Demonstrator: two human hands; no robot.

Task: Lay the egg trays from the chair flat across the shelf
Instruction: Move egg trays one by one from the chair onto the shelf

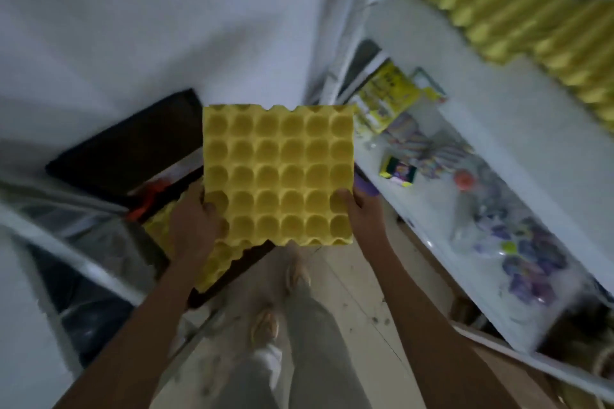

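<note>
A yellow egg tray [278,175] hangs level in the middle of the view, cups facing up. My left hand [194,222] grips its near-left edge and my right hand [360,209] grips its near-right edge. Below the left hand, more yellow egg trays [212,267] lie stacked on a dark chair [126,149]. At the upper right, a row of yellow egg trays [518,16] lies flat along the top of the white shelf [442,53].
A lower white shelf board [442,209] at the right carries packets, a small box and plastic-wrapped items. A white frame with dark bags [83,276] stands at the left. My legs and shoes [265,325] are on the speckled floor below.
</note>
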